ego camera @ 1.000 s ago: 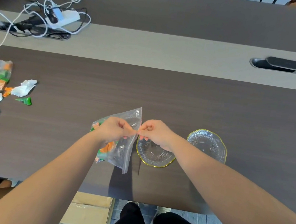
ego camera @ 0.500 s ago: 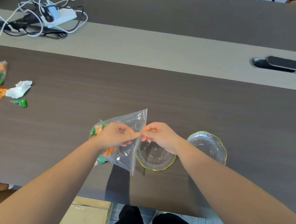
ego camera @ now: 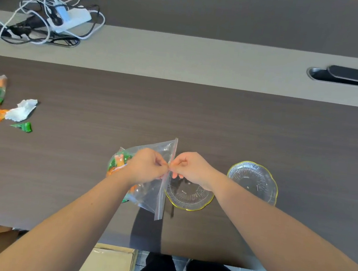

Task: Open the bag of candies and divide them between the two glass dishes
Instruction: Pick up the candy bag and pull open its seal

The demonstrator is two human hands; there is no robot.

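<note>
Sitting on the big dark table (ego camera: pixel 262 126) at the lower middle of the frame are two glass dishes (ego camera: pixel 187 196) (ego camera: pixel 253 181), both empty, while one left hand (ego camera: pixel 146 167) and one right hand (ego camera: pixel 191 168) pinch the zip strip of one clear bag (ego camera: pixel 161 153) holding orange and green candies (ego camera: pixel 118 162).
</note>
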